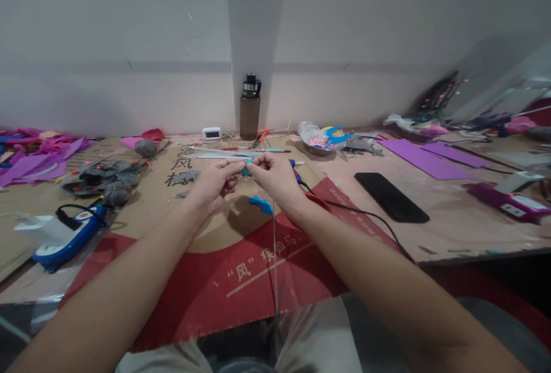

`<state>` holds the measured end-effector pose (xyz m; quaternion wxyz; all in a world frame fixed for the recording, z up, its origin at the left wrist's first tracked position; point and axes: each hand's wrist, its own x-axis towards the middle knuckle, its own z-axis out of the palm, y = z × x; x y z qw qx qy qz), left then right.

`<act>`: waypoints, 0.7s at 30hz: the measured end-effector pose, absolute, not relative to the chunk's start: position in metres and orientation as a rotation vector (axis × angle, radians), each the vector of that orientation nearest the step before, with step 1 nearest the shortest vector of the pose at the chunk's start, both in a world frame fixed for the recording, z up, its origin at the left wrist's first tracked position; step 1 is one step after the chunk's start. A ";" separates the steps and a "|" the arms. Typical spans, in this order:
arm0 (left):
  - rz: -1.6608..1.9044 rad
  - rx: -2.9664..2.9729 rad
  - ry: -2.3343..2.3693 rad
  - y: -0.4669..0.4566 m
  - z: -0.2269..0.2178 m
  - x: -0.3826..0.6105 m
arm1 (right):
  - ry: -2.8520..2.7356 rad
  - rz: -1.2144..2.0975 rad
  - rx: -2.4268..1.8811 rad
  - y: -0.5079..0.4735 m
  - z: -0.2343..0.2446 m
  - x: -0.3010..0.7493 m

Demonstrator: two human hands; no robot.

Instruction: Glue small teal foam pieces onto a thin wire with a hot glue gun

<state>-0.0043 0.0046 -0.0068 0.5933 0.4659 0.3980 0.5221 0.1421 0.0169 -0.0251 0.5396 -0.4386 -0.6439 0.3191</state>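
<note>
My left hand (214, 182) and my right hand (274, 177) meet above the cardboard sheet (241, 269), fingertips pinched together on a small teal piece (247, 171). A thin clear thread (274, 258) hangs down from my hands toward my lap. A blue felt cutout (262, 205) lies on the cardboard just below my right hand. Behind my right hand lies a glue gun (297, 169) whose black cord (357, 215) runs off to the right.
A dark water bottle (250, 108) stands at the back wall beside a small white clock (212, 133). A black phone (391, 197) lies to the right, purple sheets (424, 160) beyond it. Grey felt balls (116, 181) and a blue-white device (71, 235) sit left.
</note>
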 end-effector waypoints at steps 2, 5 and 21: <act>1.169 1.001 0.905 0.007 -0.008 -0.005 | -1.541 0.757 -1.042 0.016 -0.025 0.142; 1.121 0.915 0.897 0.009 -0.007 -0.007 | -1.558 0.767 -1.050 0.014 -0.024 0.141; 1.536 0.999 1.078 0.024 -0.003 -0.032 | -2.073 0.896 -0.868 -0.003 -0.023 0.138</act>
